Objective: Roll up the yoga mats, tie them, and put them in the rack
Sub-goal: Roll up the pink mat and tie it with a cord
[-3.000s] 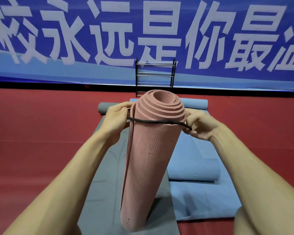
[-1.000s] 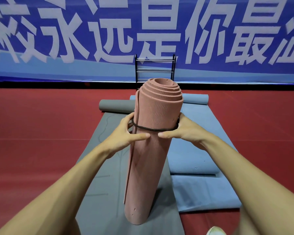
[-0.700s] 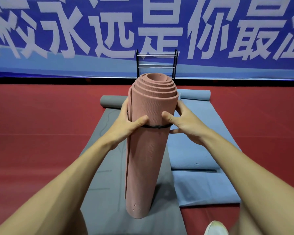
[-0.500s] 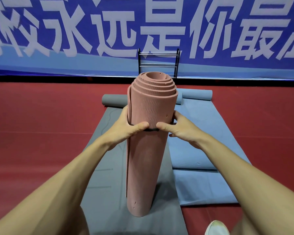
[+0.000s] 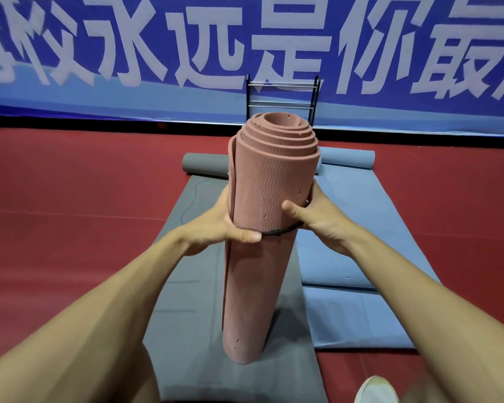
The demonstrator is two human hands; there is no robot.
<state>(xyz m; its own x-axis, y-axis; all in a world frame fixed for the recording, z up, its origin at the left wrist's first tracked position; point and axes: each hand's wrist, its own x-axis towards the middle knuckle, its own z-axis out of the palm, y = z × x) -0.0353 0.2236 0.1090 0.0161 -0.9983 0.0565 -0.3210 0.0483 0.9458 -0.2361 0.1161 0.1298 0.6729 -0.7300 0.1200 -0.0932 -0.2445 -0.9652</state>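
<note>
Head cam: banner (image 5: 99, 91) reads 永远是你最 in white, tops cropped and both ends cut off. Pink mat (image 5: 262, 286) stands rolled upright near the grey mat (image 5: 186, 286)'s right edge. Left hand (image 5: 216, 225) and right hand (image 5: 320, 219) are wrapped round it at the black cord (image 5: 280, 231). The roll hides the bottom of the rack (image 5: 282, 94).

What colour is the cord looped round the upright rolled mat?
Black; the thin cord circles the dusty-pink rolled foam mat, clearest in the head view.
</note>
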